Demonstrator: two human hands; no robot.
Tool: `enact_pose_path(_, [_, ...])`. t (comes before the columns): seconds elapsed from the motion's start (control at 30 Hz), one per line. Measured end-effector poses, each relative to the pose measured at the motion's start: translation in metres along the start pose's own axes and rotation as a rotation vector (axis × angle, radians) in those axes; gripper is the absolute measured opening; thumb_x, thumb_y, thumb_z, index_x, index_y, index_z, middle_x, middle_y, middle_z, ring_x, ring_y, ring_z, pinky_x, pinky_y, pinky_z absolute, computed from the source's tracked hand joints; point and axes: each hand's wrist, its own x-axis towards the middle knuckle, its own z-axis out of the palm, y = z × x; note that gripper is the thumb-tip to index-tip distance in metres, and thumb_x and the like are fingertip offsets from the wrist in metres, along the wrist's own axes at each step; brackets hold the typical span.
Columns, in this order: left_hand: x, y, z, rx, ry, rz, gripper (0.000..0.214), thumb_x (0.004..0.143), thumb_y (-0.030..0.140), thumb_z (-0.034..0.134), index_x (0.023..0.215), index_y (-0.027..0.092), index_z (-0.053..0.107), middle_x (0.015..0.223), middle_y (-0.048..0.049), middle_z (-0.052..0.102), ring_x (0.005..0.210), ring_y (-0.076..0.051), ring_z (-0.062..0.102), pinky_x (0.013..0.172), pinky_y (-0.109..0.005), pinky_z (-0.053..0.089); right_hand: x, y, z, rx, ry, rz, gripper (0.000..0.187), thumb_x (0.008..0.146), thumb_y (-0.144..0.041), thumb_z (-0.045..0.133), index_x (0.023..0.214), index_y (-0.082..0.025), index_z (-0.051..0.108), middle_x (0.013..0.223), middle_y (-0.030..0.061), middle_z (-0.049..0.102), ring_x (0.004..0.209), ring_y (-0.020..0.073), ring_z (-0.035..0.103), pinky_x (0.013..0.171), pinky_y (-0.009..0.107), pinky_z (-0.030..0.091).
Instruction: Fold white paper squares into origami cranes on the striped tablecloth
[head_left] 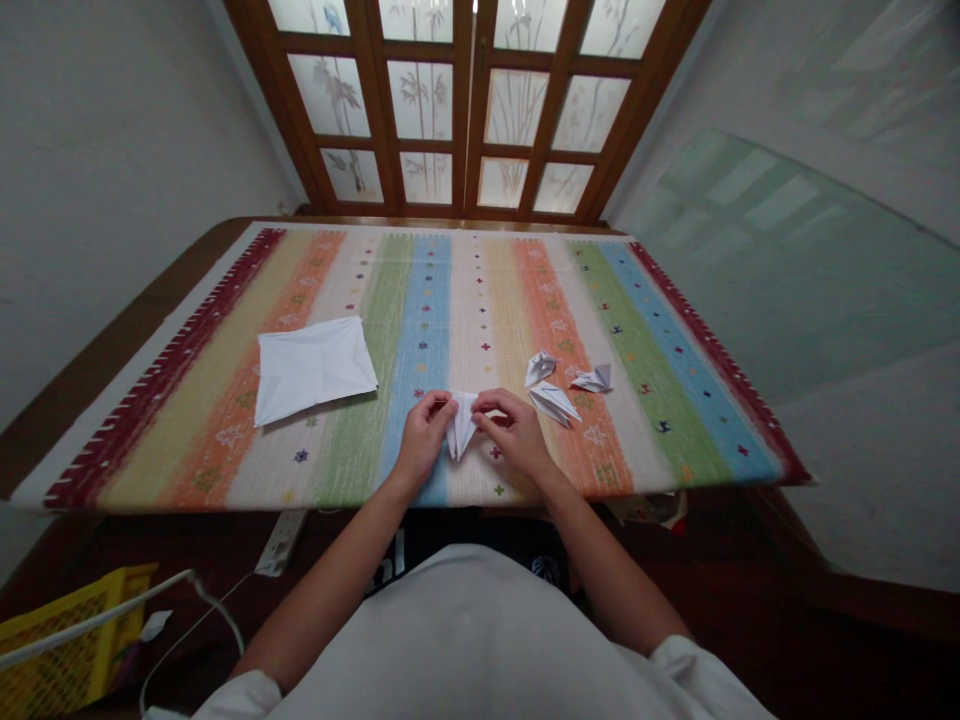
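Between my hands, near the table's front edge, is a small piece of folded white paper (pixel 460 428), narrowing to points toward me. My left hand (pixel 426 430) pinches its left upper side between thumb and fingers. On the opposite side my right hand (pixel 514 428) grips the upper right edge, fingers closed. To the right lie several finished-looking white paper folds: one folded paper piece (pixel 541 367), a longer pointed one (pixel 555 403) and another with a raised tip (pixel 593 378). A stack of flat white paper sheets (pixel 315 370) rests to the left.
A striped, multicoloured tablecloth (pixel 472 300) covers the table. Below the table's left side are a yellow plastic basket (pixel 75 640), a white power strip (pixel 281 543) and a pale cable. Wooden doors with glass panes (pixel 465 110) stand behind the table, with walls at both sides.
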Motion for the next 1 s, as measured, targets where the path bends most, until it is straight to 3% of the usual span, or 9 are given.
enact_pose_path(0.23, [0.023, 0.011, -0.004, 0.003, -0.010, 0.055, 0.025, 0.083, 0.036, 0.078, 0.099, 0.022, 0.066, 0.090, 0.0005, 0.067, 0.075, -0.014, 0.058, 0.071, -0.025, 0.047, 0.023, -0.001, -0.010, -0.042, -0.129, -0.112, 0.017, 0.089, -0.037, 0.081, 0.103, -0.028, 0.082, 0.125, 0.0094, 0.069, 0.089, 0.0190, 0.070, 0.071, 0.032, 0.062])
enact_pose_path(0.43, [0.067, 0.011, -0.005, 0.059, -0.061, 0.080, 0.029, 0.081, 0.044, 0.078, 0.094, 0.019, 0.076, 0.086, -0.0023, 0.072, 0.075, -0.017, 0.060, 0.068, -0.027, 0.046, 0.069, 0.001, -0.019, -0.119, -0.136, -0.180, 0.025, 0.086, -0.050, 0.085, 0.094, -0.027, 0.081, 0.105, 0.0076, 0.073, 0.095, 0.0233, 0.069, 0.078, 0.036, 0.059])
enact_pose_path(0.6, [0.099, 0.000, 0.001, -0.034, -0.067, 0.049, 0.033, 0.075, 0.043, 0.079, 0.096, 0.018, 0.073, 0.087, -0.0023, 0.072, 0.075, -0.017, 0.062, 0.070, -0.028, 0.050, 0.108, 0.020, -0.014, -0.030, -0.028, -0.054, 0.044, 0.083, -0.068, 0.080, 0.086, -0.024, 0.074, 0.093, 0.0049, 0.072, 0.086, 0.0209, 0.066, 0.071, 0.030, 0.054])
enact_pose_path(0.8, [0.098, -0.007, 0.002, -0.046, -0.102, 0.000, 0.035, 0.071, 0.035, 0.082, 0.099, 0.019, 0.067, 0.080, 0.0022, 0.066, 0.069, -0.013, 0.060, 0.067, -0.025, 0.048, 0.119, 0.044, 0.001, 0.124, 0.096, 0.113, 0.050, 0.078, -0.072, 0.077, 0.075, -0.024, 0.062, 0.070, -0.0019, 0.059, 0.067, 0.0168, 0.056, 0.058, 0.027, 0.046])
enact_pose_path(0.87, [0.093, -0.007, 0.000, -0.043, -0.100, 0.003, 0.033, 0.072, 0.033, 0.081, 0.097, 0.019, 0.065, 0.083, 0.0017, 0.066, 0.070, -0.012, 0.059, 0.068, -0.024, 0.049, 0.113, 0.049, 0.004, 0.175, 0.090, 0.164, 0.049, 0.077, -0.070, 0.078, 0.077, -0.024, 0.063, 0.070, -0.0025, 0.061, 0.066, 0.0161, 0.056, 0.056, 0.026, 0.047])
enact_pose_path(1.0, [0.085, -0.003, -0.004, -0.066, -0.094, 0.048, 0.034, 0.073, 0.031, 0.081, 0.099, 0.019, 0.064, 0.093, -0.0006, 0.066, 0.076, -0.013, 0.061, 0.072, -0.025, 0.052, 0.099, 0.051, 0.006, 0.292, -0.042, 0.313, 0.054, 0.078, -0.076, 0.079, 0.085, -0.024, 0.065, 0.073, -0.0017, 0.064, 0.062, 0.0175, 0.061, 0.051, 0.028, 0.052])
